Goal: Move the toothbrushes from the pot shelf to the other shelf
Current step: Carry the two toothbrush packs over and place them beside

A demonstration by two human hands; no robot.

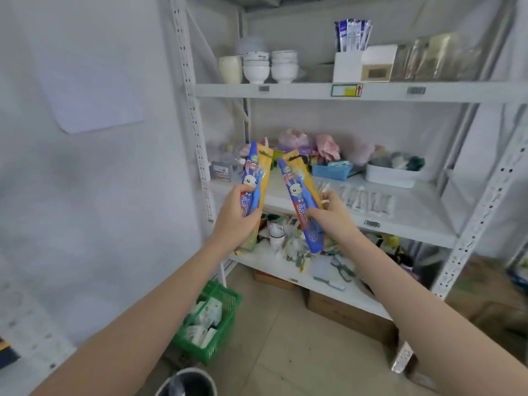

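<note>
Each of my hands holds a packaged children's toothbrush with a blue and orange card and a rabbit picture. My left hand (238,217) grips one toothbrush pack (255,178) near its middle, upright and leaning slightly right. My right hand (331,214) grips the other toothbrush pack (300,192), which tilts to the left. Both packs are in front of the middle shelf (414,221) of a white metal rack. A row of white packets (368,199) lies on that shelf to the right of my right hand.
The top shelf (314,91) carries white bowls (268,67), a cup, boxes and jars. Behind the packs are a blue basket (331,170) and a white tub (391,175). The lower shelf is cluttered. On the floor stand a green basket (211,324), cardboard boxes and a dark pot (185,384).
</note>
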